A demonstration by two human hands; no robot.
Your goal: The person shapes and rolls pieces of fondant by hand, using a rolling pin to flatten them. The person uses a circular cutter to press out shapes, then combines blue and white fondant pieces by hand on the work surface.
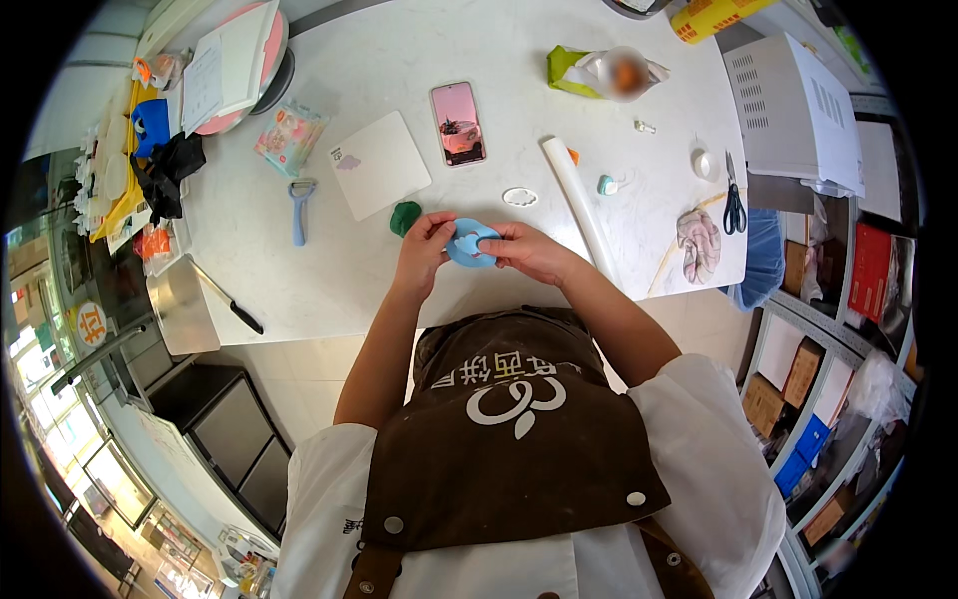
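Note:
Held up at the near side of the white table is a thin, round blue piece with a pale, irregular shape in its middle. My left hand pinches its left edge between thumb and fingers. From the right, my right hand grips it, the thumb lying over its face. A dark green lump, like fondant or modelling dough, rests beside my left fingers. Beyond my right hand lies a white cloud-shaped cutter. A smartphone showing a pink cake picture lies farther back.
A white rolling pin lies right of my hands, with scissors and a crumpled cloth farther right. Leftward are a white square board, a blue peeler, a wipes packet and a black-handled knife.

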